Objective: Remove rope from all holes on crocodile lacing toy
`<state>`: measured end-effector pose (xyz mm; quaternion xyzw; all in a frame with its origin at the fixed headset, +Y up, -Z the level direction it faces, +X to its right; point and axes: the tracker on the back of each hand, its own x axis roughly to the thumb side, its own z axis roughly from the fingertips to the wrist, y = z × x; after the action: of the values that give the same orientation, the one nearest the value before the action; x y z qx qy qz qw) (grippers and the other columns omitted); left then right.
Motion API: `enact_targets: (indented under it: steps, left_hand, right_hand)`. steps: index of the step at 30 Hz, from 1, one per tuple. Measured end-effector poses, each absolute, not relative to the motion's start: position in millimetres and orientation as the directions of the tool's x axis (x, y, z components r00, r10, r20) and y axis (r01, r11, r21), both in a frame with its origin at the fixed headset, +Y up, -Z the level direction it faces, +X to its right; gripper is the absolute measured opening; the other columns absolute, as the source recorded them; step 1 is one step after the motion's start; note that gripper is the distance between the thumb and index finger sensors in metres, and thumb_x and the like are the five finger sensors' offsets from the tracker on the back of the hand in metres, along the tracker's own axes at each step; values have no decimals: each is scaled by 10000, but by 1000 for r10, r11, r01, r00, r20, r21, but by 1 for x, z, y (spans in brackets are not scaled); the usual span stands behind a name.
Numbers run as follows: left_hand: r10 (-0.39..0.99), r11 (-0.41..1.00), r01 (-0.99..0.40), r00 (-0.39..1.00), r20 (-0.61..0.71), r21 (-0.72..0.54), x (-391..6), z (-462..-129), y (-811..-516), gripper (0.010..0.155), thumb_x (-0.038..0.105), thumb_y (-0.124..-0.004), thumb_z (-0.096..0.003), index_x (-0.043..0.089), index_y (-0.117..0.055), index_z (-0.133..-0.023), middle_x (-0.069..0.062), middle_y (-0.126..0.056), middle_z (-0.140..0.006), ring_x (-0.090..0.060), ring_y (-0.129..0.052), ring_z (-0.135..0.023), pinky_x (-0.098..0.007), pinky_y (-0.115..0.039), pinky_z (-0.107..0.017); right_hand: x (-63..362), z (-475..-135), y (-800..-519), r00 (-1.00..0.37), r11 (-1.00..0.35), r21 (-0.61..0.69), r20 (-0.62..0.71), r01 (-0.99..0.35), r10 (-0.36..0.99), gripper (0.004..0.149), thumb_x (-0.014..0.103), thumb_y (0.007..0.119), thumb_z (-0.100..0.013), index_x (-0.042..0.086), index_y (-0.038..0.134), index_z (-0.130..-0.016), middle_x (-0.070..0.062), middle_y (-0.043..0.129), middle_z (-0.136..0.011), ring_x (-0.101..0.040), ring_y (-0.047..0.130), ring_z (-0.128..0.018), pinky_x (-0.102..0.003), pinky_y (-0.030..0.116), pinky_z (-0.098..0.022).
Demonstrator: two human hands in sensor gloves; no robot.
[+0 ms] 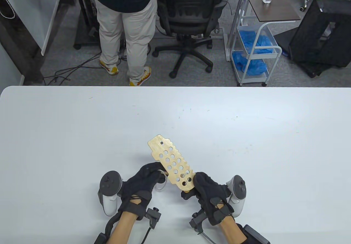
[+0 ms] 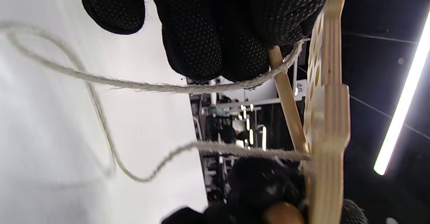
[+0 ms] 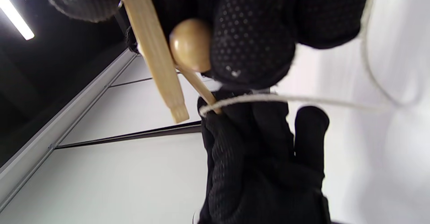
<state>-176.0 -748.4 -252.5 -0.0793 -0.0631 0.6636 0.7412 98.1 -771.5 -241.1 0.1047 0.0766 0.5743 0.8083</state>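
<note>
The wooden crocodile board [image 1: 170,161], pierced by several holes, is held tilted above the table. My right hand [image 1: 200,186] grips its near end, with fingers next to a round wooden bead [image 3: 190,44]. A short stretch of rope [image 1: 186,178] still crosses the nearest holes. My left hand [image 1: 152,174] pinches the thin wooden needle [image 2: 287,99] and the rope [image 2: 161,87] at the board's left side. From a hole in the board [image 2: 327,133], the rope runs out and hangs in a slack loop [image 1: 162,186] between the hands. The right wrist view shows the board's edge [image 3: 154,49] and the rope [image 3: 302,98].
The white table [image 1: 82,134] spreads around the hands. Beyond its far edge a person [image 1: 126,30] stands beside an office chair [image 1: 192,16], with a wheeled cart [image 1: 255,49] to the right.
</note>
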Motion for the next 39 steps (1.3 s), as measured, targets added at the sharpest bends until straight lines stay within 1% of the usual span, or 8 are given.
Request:
enact_targets:
  steps: [3,11,18,25,30,35,36,39]
  left_hand:
    - [997,39,-970,52,-49,-241,-175,-253,-753,416,346,-758,-517,373,-787,-931,55,-982,-838,-168,-953,-727,-578,-710,-672]
    - [995,-39,-934,-4,-101,-356,-168,-256,-760,431,309,-697,-529,368,-748,-953,56,-955,-863,-169,-931,-751,-590,-689,-684]
    - [993,79,-924,106,-51,-375,-162,-255,-756,422,317,-731,-533,413,-792,-939,32,-938,-895,-201,-906,-787,-611,-663,-692]
    - [996,88,-906,92,10,-414,-155,-252,-750,412,354,-765,-531,442,-815,-930,28,-894,-933,-206,-868,-823,-619,-644,-704]
    - [995,93,-897,73,63,-432,-149,-248,-745,426,339,-771,-533,399,-814,-953,22,-845,-984,-216,-828,-869,-630,-622,-715]
    - [998,-22,-858,-53,46,-513,-144,-247,-743,531,193,-689,-572,346,-655,-1080,-6,-751,-1090,-263,-725,-985,-652,-579,-734]
    - [997,-42,-850,-74,39,-526,-143,-247,-744,547,291,-651,-565,350,-602,-1107,-8,-742,-1108,-275,-708,-1005,-658,-574,-735]
    - [989,-122,-809,-146,-4,-575,-142,-247,-746,612,353,-621,-574,361,-457,-1164,-23,-708,-1155,-306,-651,-1057,-676,-550,-742]
  right_hand:
    - [96,-240,-770,375,363,265,-8,-893,927,479,448,747,-456,60,810,-730,-207,908,-717,-320,980,-406,-580,787,-408]
    - [91,-238,-764,393,372,319,4,-872,919,477,451,749,-457,67,815,-731,-205,911,-721,-321,981,-409,-581,787,-410]
    - [89,-237,-762,396,370,335,11,-867,918,477,454,752,-456,70,819,-732,-205,913,-723,-322,982,-411,-583,786,-413]
    - [89,-237,-763,354,330,332,14,-884,935,480,452,755,-453,66,821,-731,-209,914,-719,-326,982,-408,-585,786,-409]
    - [93,-238,-762,328,306,302,24,-903,944,477,449,750,-454,70,827,-735,-208,915,-721,-330,981,-409,-587,783,-410]
    - [100,-238,-761,334,318,231,30,-919,942,473,441,749,-456,74,829,-745,-211,909,-731,-334,980,-416,-588,780,-414]
    - [101,-238,-760,333,318,223,36,-922,942,473,438,749,-457,71,827,-746,-214,908,-732,-337,979,-417,-590,779,-416]
    - [105,-238,-757,294,276,194,68,-941,953,472,437,750,-456,74,828,-747,-213,906,-736,-336,979,-421,-589,778,-421]
